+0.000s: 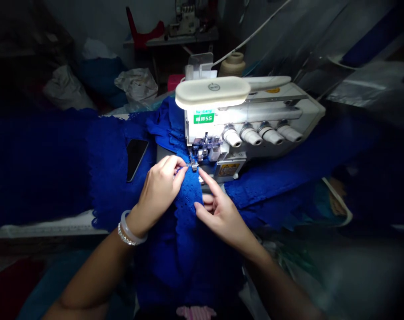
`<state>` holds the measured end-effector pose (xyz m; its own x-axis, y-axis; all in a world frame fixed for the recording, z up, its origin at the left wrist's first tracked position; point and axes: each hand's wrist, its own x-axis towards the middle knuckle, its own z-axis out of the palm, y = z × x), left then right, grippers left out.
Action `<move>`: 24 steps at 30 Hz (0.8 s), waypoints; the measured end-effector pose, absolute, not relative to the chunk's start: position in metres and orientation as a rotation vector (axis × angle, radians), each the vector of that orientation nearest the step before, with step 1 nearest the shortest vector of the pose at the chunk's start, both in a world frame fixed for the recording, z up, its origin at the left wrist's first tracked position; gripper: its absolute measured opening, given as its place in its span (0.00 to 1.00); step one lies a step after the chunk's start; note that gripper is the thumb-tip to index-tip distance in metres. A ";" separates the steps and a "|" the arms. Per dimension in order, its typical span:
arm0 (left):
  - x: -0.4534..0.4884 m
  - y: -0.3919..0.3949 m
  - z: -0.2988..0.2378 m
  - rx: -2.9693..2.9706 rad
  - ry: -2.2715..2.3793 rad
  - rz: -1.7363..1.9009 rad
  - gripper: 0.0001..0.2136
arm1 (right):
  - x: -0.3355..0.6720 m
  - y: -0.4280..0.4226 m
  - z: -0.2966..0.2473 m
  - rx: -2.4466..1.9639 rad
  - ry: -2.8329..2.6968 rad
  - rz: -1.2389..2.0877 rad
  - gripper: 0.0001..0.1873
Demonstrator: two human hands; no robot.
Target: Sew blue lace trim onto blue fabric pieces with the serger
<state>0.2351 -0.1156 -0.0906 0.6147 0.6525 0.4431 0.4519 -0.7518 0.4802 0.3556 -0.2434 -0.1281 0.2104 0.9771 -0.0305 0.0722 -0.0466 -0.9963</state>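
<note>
**Royal-blue eyelet lace (188, 195) at the foot of a white overlock machine (245, 120)**

At the left, the long white front edge of the sewing table (45, 230) carries a printed measuring strip, and heaps of the blue lace spread across the tabletop. A black rectangular smartphone (135, 159) lies tilted on the lace, left of the machine. Behind it, against the dim back wall, are a slumped white plastic bag (66, 89), a dark blue bundle (102, 80) and a crumpled translucent bag (137, 84). A second, smaller overlock machine (185, 18) stands on a far shelf beside red cloth (142, 31).

The left hand (160, 191), with a pale bangle and a sparkling bracelet (131, 231) at the wrist, is clenched in a fingertip pinch on the lace edge, just beside the metal presser foot (194, 165). The right hand (222, 218) is open, its fingers spread on the lace strip and its index fingertip (202, 172) near the foot. The lace runs from under the foot toward the person's lap.

To the right, a cream lamp bar (212, 91) lights the needle area, four white thread dials (262, 135) line the machine's front, and a beige thread cone (232, 64) stands behind. Clear plastic sheeting (365, 80) hangs at the far right.
</note>
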 end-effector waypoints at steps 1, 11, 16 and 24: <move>0.236 -0.113 -0.091 2.522 0.901 0.885 0.01 | 0.356 -0.243 -0.129 -1.371 -1.063 1.041 0.40; 0.245 -0.102 -0.091 2.551 0.897 0.930 0.03 | 0.353 -0.244 -0.134 -1.374 -1.032 0.943 0.22; 0.217 -0.126 -0.099 2.401 1.056 1.124 0.08 | 0.351 -0.243 -0.131 -1.458 -0.999 0.878 0.21; 0.125 -0.209 -0.117 1.428 0.791 0.057 0.17 | 0.358 -0.322 -0.101 -1.460 -1.520 0.733 0.20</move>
<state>0.1247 -0.2089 -0.1169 0.7498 0.4848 -0.4504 0.4146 0.1864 0.8907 0.3585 -0.3223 -0.1013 0.0769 0.9786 0.1909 0.4601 0.1350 -0.8775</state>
